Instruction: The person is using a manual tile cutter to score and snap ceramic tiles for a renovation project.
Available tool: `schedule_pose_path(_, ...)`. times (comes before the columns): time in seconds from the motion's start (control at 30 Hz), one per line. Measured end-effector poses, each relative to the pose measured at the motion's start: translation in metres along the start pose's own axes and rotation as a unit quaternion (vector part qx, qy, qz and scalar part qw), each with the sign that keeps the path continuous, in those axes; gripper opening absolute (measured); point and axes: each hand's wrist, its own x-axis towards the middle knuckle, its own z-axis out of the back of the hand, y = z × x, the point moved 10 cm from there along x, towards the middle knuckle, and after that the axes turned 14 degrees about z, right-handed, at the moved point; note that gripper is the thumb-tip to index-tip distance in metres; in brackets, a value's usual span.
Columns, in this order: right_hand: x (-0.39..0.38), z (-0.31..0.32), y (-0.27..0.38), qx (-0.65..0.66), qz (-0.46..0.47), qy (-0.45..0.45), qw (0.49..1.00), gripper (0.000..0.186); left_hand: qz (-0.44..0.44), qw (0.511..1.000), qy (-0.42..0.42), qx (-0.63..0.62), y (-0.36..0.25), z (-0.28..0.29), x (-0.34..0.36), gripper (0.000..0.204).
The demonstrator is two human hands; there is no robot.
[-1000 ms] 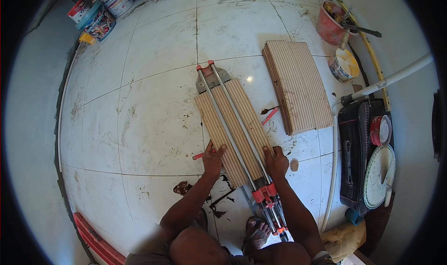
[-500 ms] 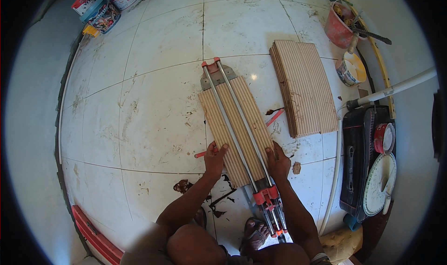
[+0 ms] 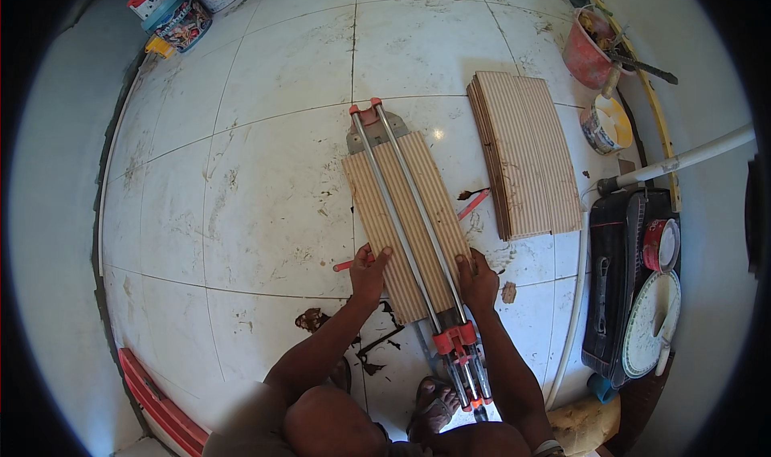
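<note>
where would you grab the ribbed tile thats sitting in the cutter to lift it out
Probably by its two long side edges near the close end, coming in from either side. The ribbed tile lies flat under the rails, which bar a top grip; left hand and right hand rest there.

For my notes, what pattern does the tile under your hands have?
Tan with lengthwise ribbed stripes; tile, head view.
</note>
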Motion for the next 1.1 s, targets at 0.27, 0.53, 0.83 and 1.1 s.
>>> schedule_pose_path(0.27,0.003,0.001,0.001,0.027,0.003,-0.015,1.000,0.047,-0.090,0.985,0.071,0.132,-0.012,-0.017,-0.013,0.077)
schedule_pose_path(0.53,0.003,0.002,-0.001,0.031,-0.011,-0.016,0.999,0.049,-0.059,0.991,0.060,0.107,-0.012,-0.017,-0.010,0.077)
schedule_pose_path(0.83,0.003,-0.001,-0.007,0.063,-0.051,0.007,0.997,0.046,-0.078,0.989,0.050,0.112,-0.013,-0.018,-0.008,0.073)
schedule_pose_path(1.1,-0.001,-0.003,-0.013,0.061,-0.067,-0.005,0.996,0.048,-0.061,0.988,0.032,0.140,-0.008,-0.013,-0.006,0.070)
